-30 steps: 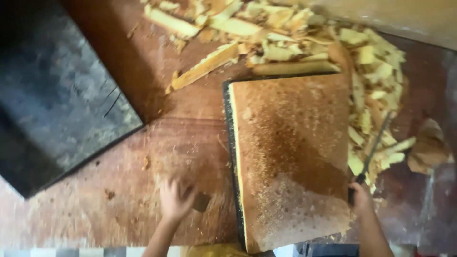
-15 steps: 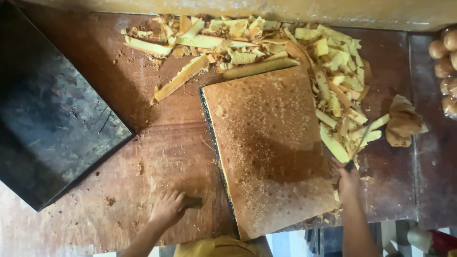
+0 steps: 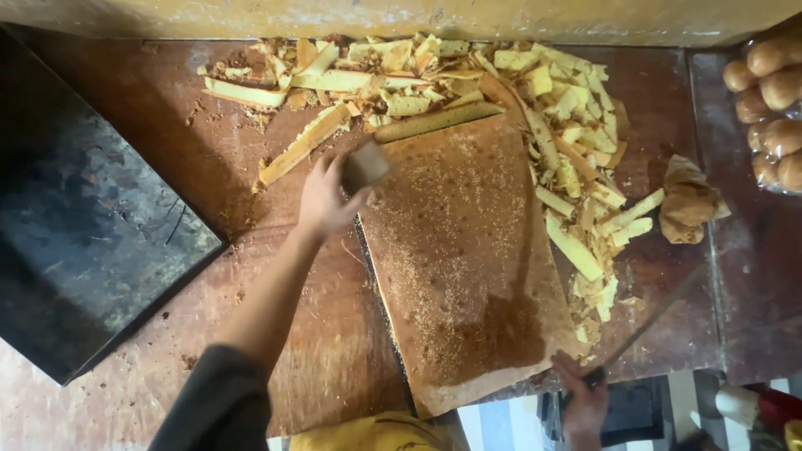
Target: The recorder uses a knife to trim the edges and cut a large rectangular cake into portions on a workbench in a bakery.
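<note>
Left grip (image 3: 327, 200) has carried its small brown block (image 3: 366, 164) from the tabletop's (image 3: 167, 108) near edge up to the cake slab's (image 3: 468, 267) far corner; right grip (image 3: 585, 392) stays clenched on the knife (image 3: 652, 321).

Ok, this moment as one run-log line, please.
left hand: holds small brown block at cake slab top corner | right hand: grips long knife by slab's lower edge | trimmings piled around

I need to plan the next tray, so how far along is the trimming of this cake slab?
Done: a heap of trimmed strips lies along the slab's far and right edges. In hand: the left hand holds a small brown piece at the cake slab's far left corner, and the right hand grips a knife. Left: the slab lies whole, uncut into portions.
</note>
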